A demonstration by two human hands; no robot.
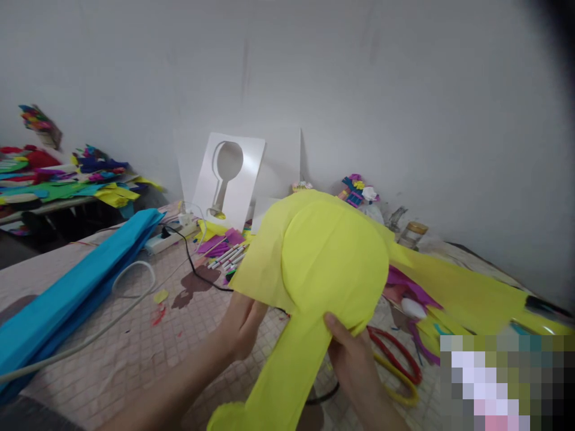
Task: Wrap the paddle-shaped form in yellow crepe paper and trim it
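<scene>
In the middle I hold up a round yellow shape with a long strip-like handle [335,257], covered in yellow crepe paper. A thinner yellow sheet [262,263] spreads behind it on the left. My right hand [353,353] grips it where the round part meets the strip, thumb on the front and the other fingers behind. My left hand [245,326] is at the lower left edge of the sheet, its fingertips hidden behind the paper. Beneath my right hand lie scissors with red and yellow handles [395,365], their blades out of sight.
A white board with a paddle-shaped cutout [258,155] leans at the wall. Blue folded paper [81,281], a white cable [135,296], a power strip [168,239] and markers [229,256] lie left. A long yellow strip [467,290] and a jar [413,233] are right.
</scene>
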